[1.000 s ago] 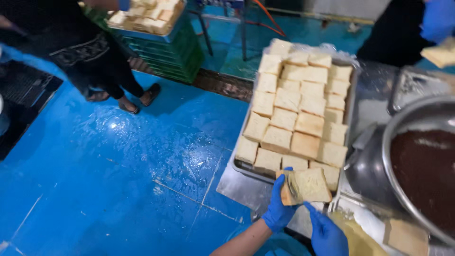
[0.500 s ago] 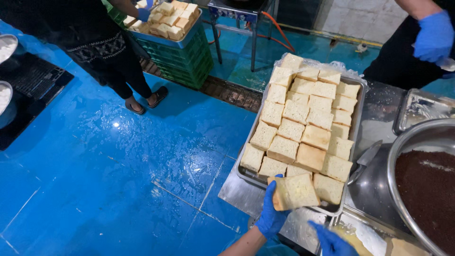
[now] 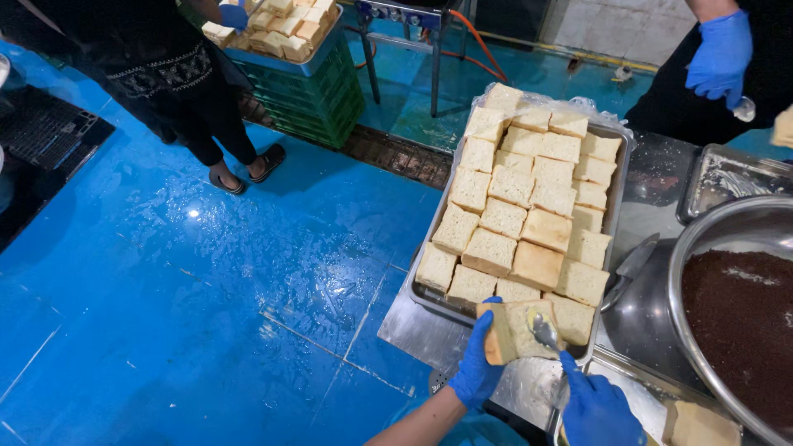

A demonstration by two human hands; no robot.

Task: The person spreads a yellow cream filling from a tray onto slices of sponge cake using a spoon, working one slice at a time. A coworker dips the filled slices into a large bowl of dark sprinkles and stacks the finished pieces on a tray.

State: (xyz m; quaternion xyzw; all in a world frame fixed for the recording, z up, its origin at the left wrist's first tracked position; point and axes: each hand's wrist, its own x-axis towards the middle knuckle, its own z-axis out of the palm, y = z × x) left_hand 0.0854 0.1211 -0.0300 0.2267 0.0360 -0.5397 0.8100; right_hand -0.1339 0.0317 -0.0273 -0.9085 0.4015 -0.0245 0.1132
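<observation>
Left hand (image 3: 477, 373) grips bread slice (image 3: 516, 330).

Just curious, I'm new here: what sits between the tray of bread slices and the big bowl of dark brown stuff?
In the head view, a flat metal scraper lies on the steel table, between the bread tray and the bowl.

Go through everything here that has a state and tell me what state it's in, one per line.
Left hand: gloved, gripping a bread slice.
Bread slice: lifted off the tray, tilted, spread on its face.
Right hand: gloved, holding a spoon.
Spoon: bowl pressed on the slice.
Metal tray: full of bread blocks.
Large bowl: filled with dark brown sprinkles.
Floor: wet, shiny.
</observation>
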